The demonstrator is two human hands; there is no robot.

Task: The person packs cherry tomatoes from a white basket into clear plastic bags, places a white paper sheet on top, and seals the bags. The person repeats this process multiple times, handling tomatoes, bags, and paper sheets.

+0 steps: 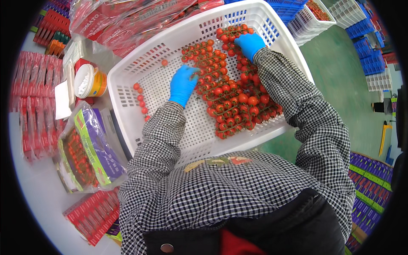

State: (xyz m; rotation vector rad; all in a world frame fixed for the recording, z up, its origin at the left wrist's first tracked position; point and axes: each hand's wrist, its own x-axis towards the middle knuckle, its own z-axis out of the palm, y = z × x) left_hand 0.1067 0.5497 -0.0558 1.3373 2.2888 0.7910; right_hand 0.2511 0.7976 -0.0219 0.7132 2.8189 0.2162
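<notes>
A large white perforated plastic crate (pixel 204 152) holds bunches of cherry tomatoes on the vine (pixel 228 108), heaped over its middle and right part. My left hand (pixel 184 84), in a blue glove, is at the left edge of the heap, its fingertips against the tomatoes; whether they grip anything is unclear. At the far right of the crate my right hand (pixel 250 45), also gloved in blue, has its fingers closed around part of a tomato bunch (pixel 231 35). Several loose tomatoes (pixel 142 104) lie along the crate's left side, and a single one (pixel 164 62) lies near its far left wall.
Plastic-wrapped red cartons (pixel 111 28) stand beyond the crate. To the left are a white tub with an orange label (pixel 92 81) and a bagged purple and green box of tomatoes (pixel 95 146). Stacked blue crates (pixel 285 11) and white crates (pixel 301 30) stand at the far right.
</notes>
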